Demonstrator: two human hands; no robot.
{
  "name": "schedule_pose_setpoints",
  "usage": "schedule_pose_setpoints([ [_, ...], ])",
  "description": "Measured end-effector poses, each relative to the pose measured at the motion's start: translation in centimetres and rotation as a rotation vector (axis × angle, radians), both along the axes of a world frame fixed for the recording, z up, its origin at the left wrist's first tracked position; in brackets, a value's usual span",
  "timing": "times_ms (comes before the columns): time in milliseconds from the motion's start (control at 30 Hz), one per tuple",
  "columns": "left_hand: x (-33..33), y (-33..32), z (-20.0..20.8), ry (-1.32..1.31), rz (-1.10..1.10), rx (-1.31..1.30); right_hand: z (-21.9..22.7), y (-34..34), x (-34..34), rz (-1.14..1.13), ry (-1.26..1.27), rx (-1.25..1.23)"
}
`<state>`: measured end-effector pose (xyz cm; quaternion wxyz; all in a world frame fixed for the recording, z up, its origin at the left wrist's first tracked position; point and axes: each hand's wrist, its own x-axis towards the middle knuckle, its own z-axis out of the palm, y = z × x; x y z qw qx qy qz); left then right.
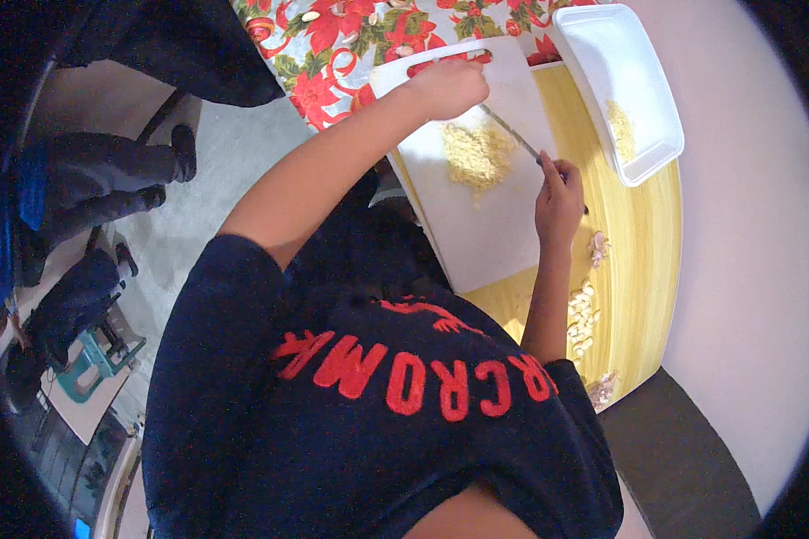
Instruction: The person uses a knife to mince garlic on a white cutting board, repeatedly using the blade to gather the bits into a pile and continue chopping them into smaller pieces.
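Observation:
A white cutting board [503, 242] lies on the table, with a heap of finely chopped garlic [476, 157] near its middle. Above the garlic a kitchen knife [511, 131] slants across the board. My right hand [560, 199] is closed around its dark handle. At the far end of the blade, my left hand [451, 88] has its fingers curled together and meets the tip. It covers that end of the knife, close to the board's red-edged handle slot.
A white rectangular tray [616, 54] with some chopped garlic stands at the far right. Whole garlic cloves [582, 316] and peels [600, 249] lie right of the board on the wooden tabletop [643, 278]. A poinsettia-patterned cloth [319, 94] lies beyond. People [108, 171] sit at left.

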<state>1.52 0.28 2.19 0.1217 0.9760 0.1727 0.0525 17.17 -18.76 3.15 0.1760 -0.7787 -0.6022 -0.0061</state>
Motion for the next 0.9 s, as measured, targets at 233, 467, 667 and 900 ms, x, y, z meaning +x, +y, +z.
schedule_pose_setpoints([
  [233, 0.5, 0.3, -2.7, 0.032, -0.042, 0.047, -2.8, -1.0, 0.0, 0.033, 0.067, -0.072],
  [467, 0.0, 0.5, -2.2, 0.006, -0.074, 0.032, -2.5, -1.7, -2.5, 0.045, 0.102, -0.072],
  [667, 0.0, 0.3, -2.7, -0.014, -0.149, 0.006, 2.0, -0.7, -1.4, 0.108, -0.075, -0.212],
  [900, -0.8, 1.3, -3.1, 0.016, -0.145, 0.066, -1.0, -0.9, -3.0, 0.065, -0.04, -0.148],
])
